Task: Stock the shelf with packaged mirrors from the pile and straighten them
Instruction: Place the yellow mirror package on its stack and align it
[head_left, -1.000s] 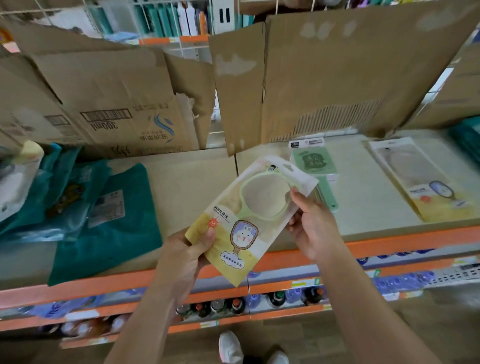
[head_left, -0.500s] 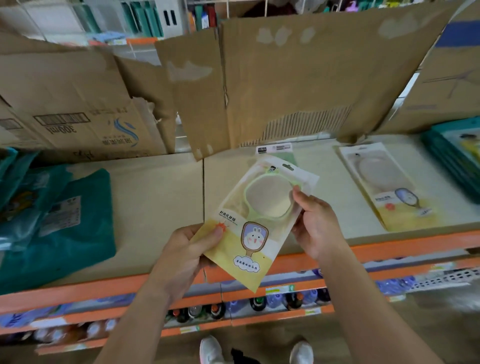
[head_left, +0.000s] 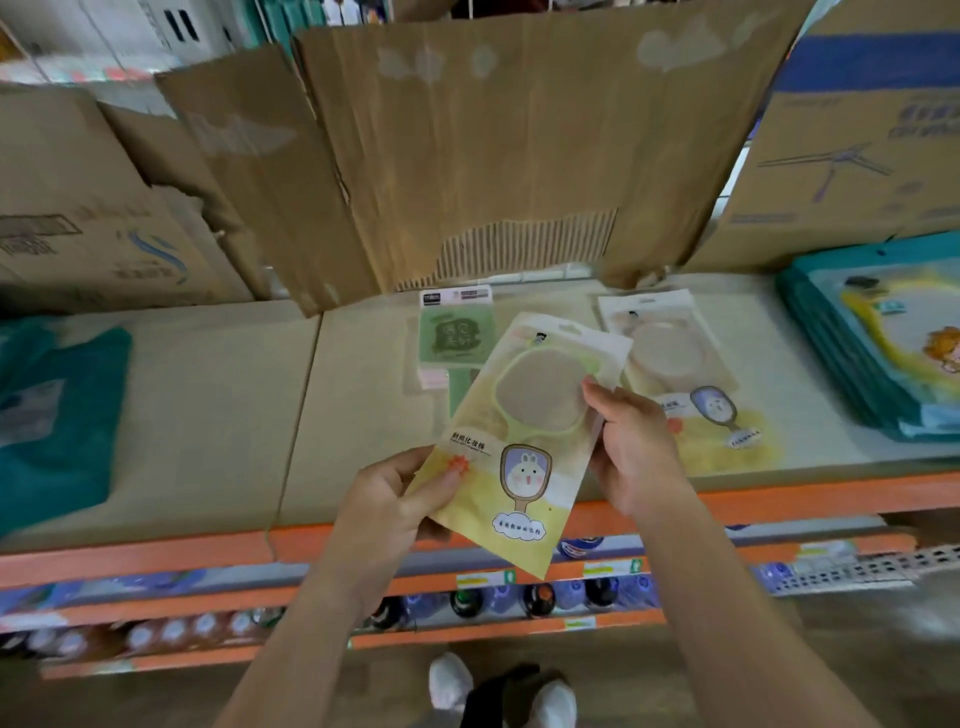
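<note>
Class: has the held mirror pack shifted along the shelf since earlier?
Yes: rightward. The held mirror pack now covers the right of the green pack, nearing the yellow pack.

The shelf (head_left: 208, 415) bears a green pack (head_left: 452, 340) and a yellow mirror pack (head_left: 696, 400).

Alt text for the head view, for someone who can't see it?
Two hands hold a yellow packaged mirror tilted before the shelf: the left hand pinches its lower left side, the right hand its right side. Behind it, a green packaged mirror and a second yellow packaged mirror lie flat on the shelf.
</note>
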